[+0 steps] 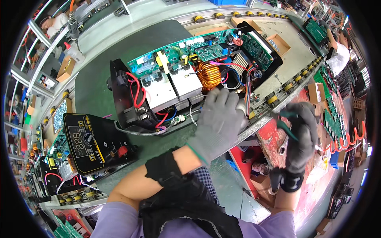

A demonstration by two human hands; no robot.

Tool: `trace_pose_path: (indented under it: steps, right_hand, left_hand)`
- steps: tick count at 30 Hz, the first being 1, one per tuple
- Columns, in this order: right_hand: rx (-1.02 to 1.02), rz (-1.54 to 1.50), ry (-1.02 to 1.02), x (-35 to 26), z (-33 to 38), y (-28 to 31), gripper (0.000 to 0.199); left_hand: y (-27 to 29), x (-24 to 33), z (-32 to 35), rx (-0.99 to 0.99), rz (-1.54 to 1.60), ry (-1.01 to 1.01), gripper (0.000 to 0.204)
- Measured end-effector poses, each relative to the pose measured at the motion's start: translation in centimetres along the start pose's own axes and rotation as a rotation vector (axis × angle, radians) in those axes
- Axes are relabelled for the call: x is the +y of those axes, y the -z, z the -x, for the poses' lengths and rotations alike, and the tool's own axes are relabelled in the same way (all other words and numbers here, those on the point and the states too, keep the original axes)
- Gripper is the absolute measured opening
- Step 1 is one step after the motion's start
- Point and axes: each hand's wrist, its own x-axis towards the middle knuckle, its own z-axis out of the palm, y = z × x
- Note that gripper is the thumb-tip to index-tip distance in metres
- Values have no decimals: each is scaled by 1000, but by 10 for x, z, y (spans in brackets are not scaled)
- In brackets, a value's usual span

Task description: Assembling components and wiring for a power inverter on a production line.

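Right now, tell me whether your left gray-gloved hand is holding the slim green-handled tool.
No, the green-handled tool is in the right gray-gloved hand, apart from the left hand.

Matt cloth gloves, glossy copper-wire coil, smooth metal blocks

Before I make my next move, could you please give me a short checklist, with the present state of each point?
1. Gloves on: ok; the left hand and right hand both wear grey gloves.
2. Tool in hand: ok; the right hand grips a green-handled tool, apart from the open unit.
3. Access inside: ok; the unit is uncovered, and its copper coil shows.
4. Red wires clear of the left hand: ok; they loop near the unit's left end.
5. Left hand's hold: cannot tell; the glove hides what the fingertips touch.
6. Power off: cannot tell; the picture does not settle it.
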Motion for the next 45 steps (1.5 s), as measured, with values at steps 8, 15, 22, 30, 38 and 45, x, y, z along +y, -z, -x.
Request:
trace_pose_path:
  steps: [8,15,22,30,38,45]
  right_hand:
    - [-268,371,426,63,-30,-20,28]
    - [-434,592,551,69,-20,-27,32]
    - [-406,485,629,78,-16,-26,47]
    - [-550,533,625,83,-23,-14,62]
    - [-474,501,731,83,-27,-27,48]
    - [-531,563,383,28,-92,-71,47]
  left_hand:
    - [-59,-29,0,43,-244,65,32]
    - [-57,-31,-1,100,-238,64,24]
    - [-57,-32,-2,96,-245,17,20]
    - [-54,-29,-2,38,-203,44,22]
    - [-53,-30,1,16,-250,39,28]
    - [-54,-30,2,44,-209,75,31]
